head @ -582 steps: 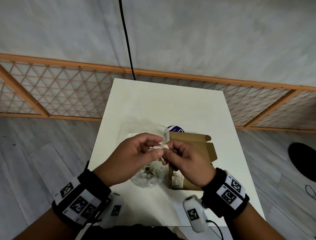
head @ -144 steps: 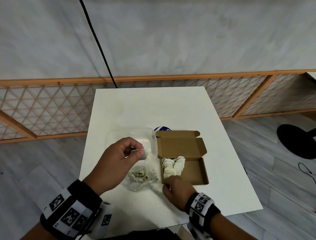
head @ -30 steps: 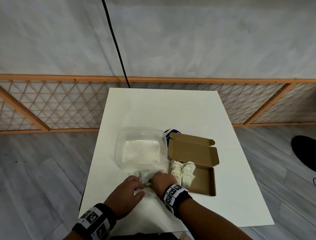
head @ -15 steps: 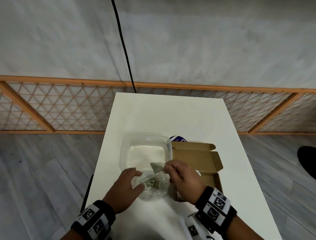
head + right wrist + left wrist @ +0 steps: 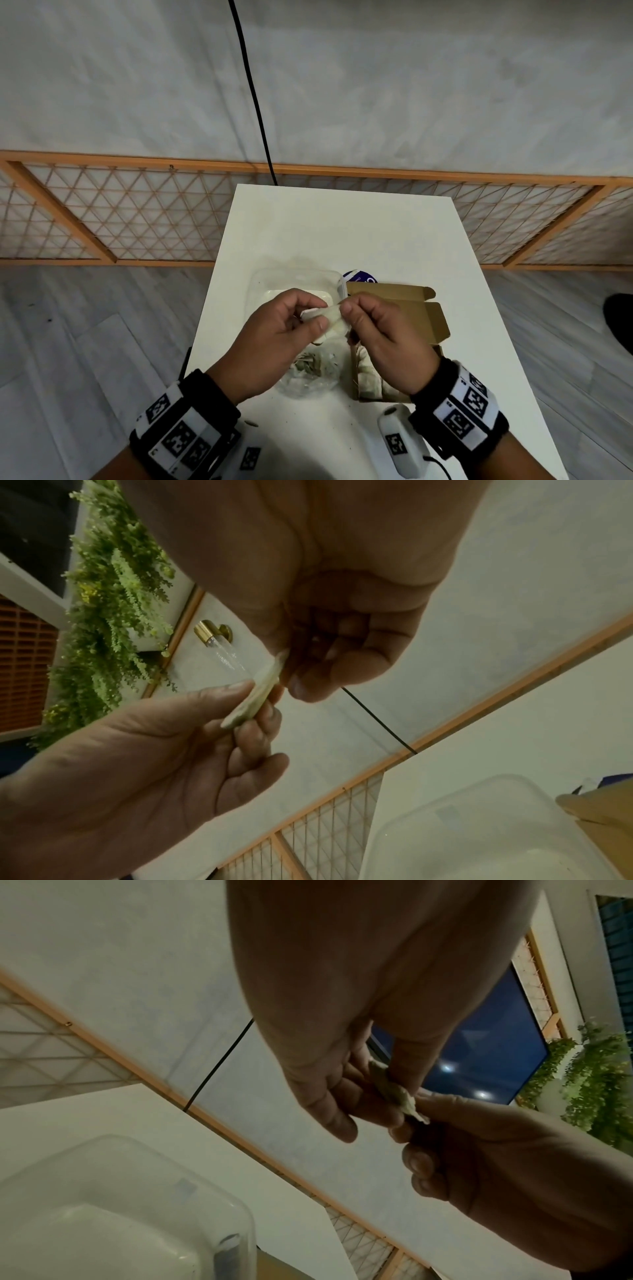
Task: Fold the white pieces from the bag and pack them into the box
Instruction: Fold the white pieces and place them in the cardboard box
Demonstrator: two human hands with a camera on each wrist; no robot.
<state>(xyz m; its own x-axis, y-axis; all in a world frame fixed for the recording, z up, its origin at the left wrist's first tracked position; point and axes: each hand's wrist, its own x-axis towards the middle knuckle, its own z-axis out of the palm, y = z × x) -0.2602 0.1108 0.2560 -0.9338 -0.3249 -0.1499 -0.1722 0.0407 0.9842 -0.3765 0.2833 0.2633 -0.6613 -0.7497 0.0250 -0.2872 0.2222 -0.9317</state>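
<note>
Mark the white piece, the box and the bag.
white piece [image 5: 330, 313], head view, its middle between both hands
box [image 5: 394, 291], head view, open lid flap
bag [image 5: 310, 377], head view, clear plastic below the hands

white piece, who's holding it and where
Both hands pinch the white piece above the bag: left hand on its left end, right hand on its right end.

White piece [image 5: 328, 317] – pinched midair, flat.
</note>
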